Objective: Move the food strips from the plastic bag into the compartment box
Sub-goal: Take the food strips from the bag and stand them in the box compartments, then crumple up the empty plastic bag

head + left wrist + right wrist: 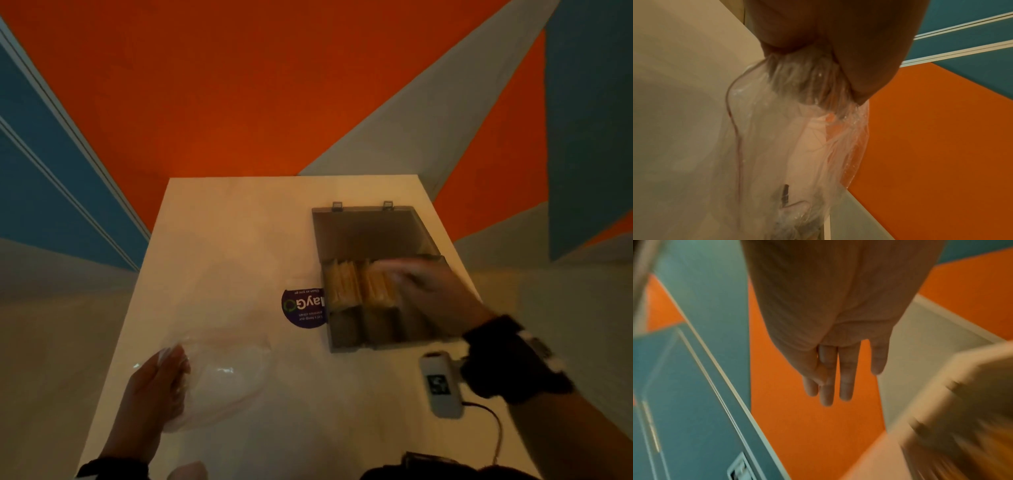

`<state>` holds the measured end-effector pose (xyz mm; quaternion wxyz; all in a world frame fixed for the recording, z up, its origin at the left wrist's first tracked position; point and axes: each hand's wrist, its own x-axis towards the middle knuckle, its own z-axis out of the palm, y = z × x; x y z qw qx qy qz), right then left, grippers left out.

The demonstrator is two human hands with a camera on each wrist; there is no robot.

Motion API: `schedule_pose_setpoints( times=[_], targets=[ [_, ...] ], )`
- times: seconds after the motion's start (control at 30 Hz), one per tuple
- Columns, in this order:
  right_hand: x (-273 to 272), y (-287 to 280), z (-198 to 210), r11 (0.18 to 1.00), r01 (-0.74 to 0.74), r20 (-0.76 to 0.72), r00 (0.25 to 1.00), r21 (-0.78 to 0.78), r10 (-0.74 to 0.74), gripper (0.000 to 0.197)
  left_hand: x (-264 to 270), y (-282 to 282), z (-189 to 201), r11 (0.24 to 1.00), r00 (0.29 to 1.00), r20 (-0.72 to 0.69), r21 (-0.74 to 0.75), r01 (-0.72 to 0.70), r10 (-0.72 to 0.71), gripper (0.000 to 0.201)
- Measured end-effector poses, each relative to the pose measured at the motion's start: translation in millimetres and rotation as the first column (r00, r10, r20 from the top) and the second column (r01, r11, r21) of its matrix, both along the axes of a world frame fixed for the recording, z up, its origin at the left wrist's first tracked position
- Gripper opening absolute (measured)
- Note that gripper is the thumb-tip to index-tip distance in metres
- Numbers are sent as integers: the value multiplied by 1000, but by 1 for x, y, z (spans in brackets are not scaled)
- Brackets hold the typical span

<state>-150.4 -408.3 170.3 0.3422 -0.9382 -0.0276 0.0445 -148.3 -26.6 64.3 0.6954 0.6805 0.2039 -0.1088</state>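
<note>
**Two hands apart: one on the bag, one over the box**

One pale table (239,240) fills the middle of the head view, standing against a wall of orange, blue and grey panels (239,85).

On the right half of the table sits the compartment box (346,334), grey and see-through, its hinged lid (370,233) laid open and flat on the far side. Yellow food strips (342,291) lie lengthwise in its far row of compartments, filling at least the two on the left; the near row looks dark, and what it holds cannot be told.

Near the front left edge, well apart from the box, lies the clear plastic bag (219,377), slack and crumpled. No strips can be made out inside it. The left hand (154,387) grips one end of it; the left wrist view shows the film bunched (807,78) between thumb and curled fingers.

The right hand (431,287) is blurred above the box's far right compartments, partly covering the strips. In the right wrist view its fingers (846,378) are straight, close together and hold nothing.

A white device (440,383) with a dark cable lies just beside the box's near right corner. A round purple sticker (301,308) shows on the table, touching the box's left side and partly covered by it.
</note>
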Motion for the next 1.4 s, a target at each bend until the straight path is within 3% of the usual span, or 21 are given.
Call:
schedule_pose_setpoints(
  times=[0.07,0.13,0.2,0.27,0.3,0.37,0.4,0.43,0.47,0.53,0.57,0.67,0.73,0.8,0.9,0.97,1.07,1.13,1.17,1.27,1.4],
  targets=[
    [-20,-11,53,994,64,172,982,91,-79,27,-2,3,1,999,1000,-12,-30,-22,21,31],
    [-37,-16,95,967,64,411,897,245,-163,26,-5,3,1,997,999,-27,-65,-46,44,31],
    [-46,-13,114,916,18,484,845,402,-229,31,-10,0,2,993,998,-44,-111,-49,44,30],
    [-45,1,103,928,-5,372,917,373,-145,29,-14,-10,9,977,998,-66,-213,-11,-3,32],
    [-43,13,86,970,-23,223,974,241,-33,38,-16,-16,15,959,996,-75,-284,15,-38,33],
    [-43,46,42,985,-173,-202,964,20,173,80,-18,-33,31,890,988,-78,-449,83,-131,33],
    [-47,63,17,966,-254,-354,900,46,253,95,-18,-42,39,850,981,-64,-513,125,-182,32],
    [-51,79,-3,946,-279,-411,852,168,324,93,-19,-52,46,820,972,-39,-545,173,-231,31],
    [-57,92,-19,910,-209,-408,842,357,354,77,-18,-60,51,812,962,-8,-539,225,-272,30],
    [-67,109,-38,793,36,-364,900,608,238,33,-16,-73,54,861,949,41,-409,302,-313,25],
    [-70,109,-45,803,94,-317,941,588,122,21,-13,-74,53,900,947,73,-294,320,-313,24],
    [-80,86,-64,973,115,-134,987,201,-89,16,-2,-62,37,973,946,242,-31,230,-216,19],
    [-90,67,-70,983,159,-102,984,94,-149,18,1,-56,26,985,945,279,33,168,-171,19],
    [-99,56,-69,983,184,-100,978,5,-183,21,0,-60,15,964,929,259,104,245,-264,20],
    [-108,50,-65,974,166,-127,974,-153,-186,26,-1,-73,12,803,779,311,460,378,-544,36],
    [-111,54,-58,953,82,-188,972,-293,-141,29,-5,-82,24,665,588,368,607,435,-720,54],
    [-111,75,-49,929,-72,-256,966,-363,-25,30,-29,-112,39,329,262,204,667,668,-943,84],
    [-110,91,-42,921,-140,-247,968,-363,50,32,-44,-132,27,181,144,114,735,653,-983,79],
    [-109,95,-39,924,-148,-232,970,-352,67,32,-45,-137,17,171,144,103,771,613,-984,67],
    [-106,89,-32,939,-148,-198,976,-312,88,36,-39,-127,12,254,219,157,796,549,-963,28],
    [-103,69,-27,934,-180,-196,973,-308,123,35,-32,-94,31,380,282,264,752,538,-922,24]
  ],
)
